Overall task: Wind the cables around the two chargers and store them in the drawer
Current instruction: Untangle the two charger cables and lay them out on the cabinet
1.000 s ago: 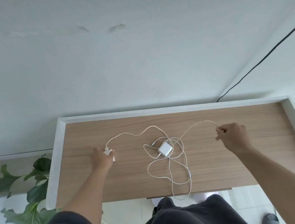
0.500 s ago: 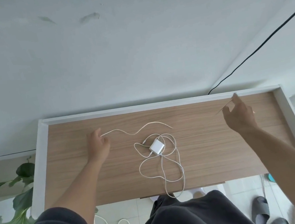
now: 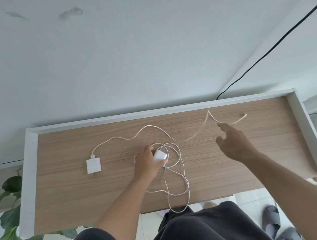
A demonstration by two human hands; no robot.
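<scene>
We count two white chargers: left charger (image 3: 93, 165) trailing one cable (image 3: 114, 137), tangled charger (image 3: 160, 155) clasped in left grip (image 3: 147, 162); right grip (image 3: 231, 141) spread.

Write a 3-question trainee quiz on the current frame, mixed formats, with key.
1. True or false: the left hand grips the charger that sits in the tangled cable.
2. Multiple choice: the right hand is A) curled round a plug, B) open with fingers spread, holding nothing, C) flat on a closed drawer.
3. Fill in: the other charger lies untouched on the desk, to the person's ___ of the gripped one.

Key: 1 true; 2 B; 3 left.
</scene>
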